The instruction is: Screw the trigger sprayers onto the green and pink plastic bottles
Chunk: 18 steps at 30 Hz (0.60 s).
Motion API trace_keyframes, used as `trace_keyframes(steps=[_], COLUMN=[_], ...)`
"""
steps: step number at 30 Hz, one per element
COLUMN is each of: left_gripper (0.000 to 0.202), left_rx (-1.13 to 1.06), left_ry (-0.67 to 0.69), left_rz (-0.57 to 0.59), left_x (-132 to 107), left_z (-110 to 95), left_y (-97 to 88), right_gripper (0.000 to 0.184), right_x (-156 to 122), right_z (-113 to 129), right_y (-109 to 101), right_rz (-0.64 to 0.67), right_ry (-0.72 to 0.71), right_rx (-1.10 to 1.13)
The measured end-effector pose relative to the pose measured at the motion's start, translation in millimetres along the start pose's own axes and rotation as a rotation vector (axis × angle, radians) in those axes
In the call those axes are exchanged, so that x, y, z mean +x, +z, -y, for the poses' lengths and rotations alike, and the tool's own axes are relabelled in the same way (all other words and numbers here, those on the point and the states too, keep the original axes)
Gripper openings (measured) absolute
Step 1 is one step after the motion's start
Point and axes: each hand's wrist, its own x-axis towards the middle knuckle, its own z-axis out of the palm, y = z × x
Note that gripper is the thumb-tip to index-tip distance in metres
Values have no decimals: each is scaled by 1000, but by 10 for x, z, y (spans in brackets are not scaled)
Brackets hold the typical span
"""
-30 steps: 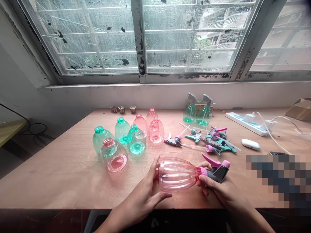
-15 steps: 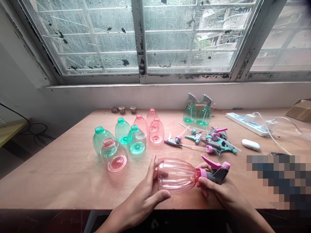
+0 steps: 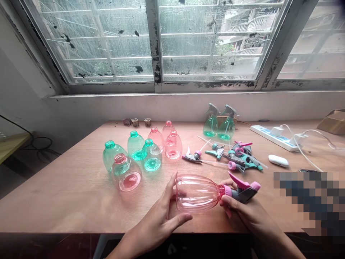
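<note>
Pink spray bottle [image 3: 198,192] between my hands, tipped on its side over the near part of the table, I faced a wide window [image 3: 210,43] with barred, stained panes. Below it spread the wooden table [image 3: 75,201]. My left hand [image 3: 161,216] was spread wide at the base end, fingers behind it and the thumb standing well off toward me; I could not tell how firmly it pressed. My right hand [image 3: 241,210] was closed round the neck, the thumb by the pink collar [image 3: 228,190], and the grey and pink trigger head [image 3: 244,194] pointed off to the right. To the left, three open-necked green bottles [image 3: 136,147] and four open-necked pink bottles [image 3: 174,145] stood in a loose group. Two green spray bottles [image 3: 226,126], grey heads fitted, stood side by side farther back, near the wall [image 3: 175,106]. At the right, a brown box [image 3: 332,121] sat near a white power strip [image 3: 272,136]. Loose trigger heads [image 3: 242,156] lay in a jumble right of the open-necked bottles. Just right of that jumble lay a white case [image 3: 277,160]. Smallest were three little cubes [image 3: 135,122] along the back edge.
</note>
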Motion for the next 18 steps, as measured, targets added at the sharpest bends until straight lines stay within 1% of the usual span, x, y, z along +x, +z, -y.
trace_keyframes(steps=[3, 6, 10, 15, 18], left_gripper=[104, 97, 89, 94, 91], left_rx=[-21, -32, -34, -50, -64], left_ry=[-57, -85, -75, -37, -3], left_rz=[13, -2, -13, -35, -45], left_x=[23, 41, 45, 15, -3], left_z=[-30, -53, -53, 3, 47], left_y=[-17, -23, -21, -4, 14], right_gripper=[39, 35, 34, 43, 44], right_x=[-4, -11, -21, -26, -27], right_z=[-1, 12, 27, 23, 46], right_y=[-18, -32, -27, 1, 30], right_rz=[19, 34, 50, -32, -62], right_ry=[12, -13, -52, 28, 22], right_rx=[-21, -85, -157, -44, -5])
